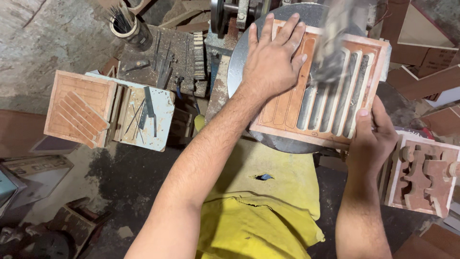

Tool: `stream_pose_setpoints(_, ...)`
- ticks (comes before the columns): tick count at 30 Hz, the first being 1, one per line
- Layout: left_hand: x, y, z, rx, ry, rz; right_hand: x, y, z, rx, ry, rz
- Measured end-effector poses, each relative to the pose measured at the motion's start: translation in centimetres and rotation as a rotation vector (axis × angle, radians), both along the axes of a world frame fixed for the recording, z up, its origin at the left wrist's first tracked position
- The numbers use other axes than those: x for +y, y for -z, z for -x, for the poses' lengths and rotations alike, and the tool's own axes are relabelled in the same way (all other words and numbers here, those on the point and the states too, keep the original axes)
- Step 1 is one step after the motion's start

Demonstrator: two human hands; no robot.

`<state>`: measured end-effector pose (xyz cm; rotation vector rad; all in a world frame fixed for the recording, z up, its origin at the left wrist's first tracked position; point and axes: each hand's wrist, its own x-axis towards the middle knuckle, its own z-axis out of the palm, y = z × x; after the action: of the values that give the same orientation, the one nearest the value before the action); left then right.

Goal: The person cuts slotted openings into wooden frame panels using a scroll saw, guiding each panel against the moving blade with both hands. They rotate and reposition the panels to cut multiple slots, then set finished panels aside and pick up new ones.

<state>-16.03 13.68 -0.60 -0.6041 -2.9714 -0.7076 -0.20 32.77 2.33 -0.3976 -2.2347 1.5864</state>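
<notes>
A reddish-brown wooden panel with several long slots (330, 96) lies on a round grey metal machine table (239, 62). My left hand (273, 60) presses flat on the panel's uncut left part, fingers spread. My right hand (371, 141) grips the panel's near right corner, thumb on top. A blurred machine head (335, 43) stands over the slots in the middle of the panel.
A grooved wooden square with loose strips (81, 110) and a pale board with thin metal tools (143, 117) sit to the left. A cup of rods (125, 24) stands behind them. A carved wooden piece (424, 177) rests at the right. Yellow cloth (258, 211) covers my lap.
</notes>
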Motion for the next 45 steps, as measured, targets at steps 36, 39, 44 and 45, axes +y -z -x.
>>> stream_pose_setpoints(36, 0.0, 0.2, -0.1, 0.0, 0.035, -0.043, -0.2, 0.0, -0.5, 0.009, 0.005, 0.244)
stream_pose_setpoints(39, -0.1, 0.3, 0.1, 0.012, 0.06, -0.028, -0.5, 0.0, -0.9, 0.061, 0.013, 0.353)
stream_pose_setpoints(44, 0.1, 0.3, 0.8, 0.003, 0.051, -0.046, -0.4, -0.8, -0.7, 0.074, -0.028, 0.443)
stream_pose_setpoints(45, 0.2, 0.2, 0.9, 0.005, 0.047, -0.048, -0.4, -1.0, -0.5, 0.068, -0.023, 0.456)
